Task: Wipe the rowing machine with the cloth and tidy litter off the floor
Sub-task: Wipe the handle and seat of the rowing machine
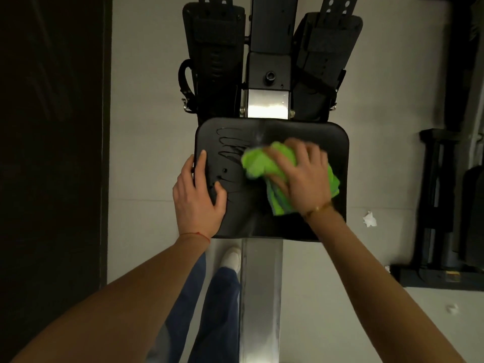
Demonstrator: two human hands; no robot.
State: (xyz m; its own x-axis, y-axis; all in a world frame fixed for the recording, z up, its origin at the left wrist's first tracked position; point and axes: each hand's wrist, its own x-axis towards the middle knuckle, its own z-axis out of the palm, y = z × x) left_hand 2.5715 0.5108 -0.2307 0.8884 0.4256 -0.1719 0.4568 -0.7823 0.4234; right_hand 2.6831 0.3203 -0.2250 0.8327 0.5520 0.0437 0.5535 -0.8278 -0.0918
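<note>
The rowing machine's black seat (324,142) sits on a silver rail (262,297) in the middle of the view. Wet streaks mark the seat's left half. My right hand (301,174) presses a crumpled green cloth (258,159) onto the seat, fingers curled over it. My left hand (197,195) grips the seat's left edge, thumb on top. A crumpled white paper scrap (369,219) lies on the pale floor to the right of the seat. A smaller white scrap (451,307) lies further right and nearer to me.
Two black footrests with straps (214,48) (327,45) flank the rail beyond the seat. A dark mat (52,153) covers the floor on the left. Black gym equipment (445,205) stands along the right. My legs and a white shoe (231,258) stand left of the rail.
</note>
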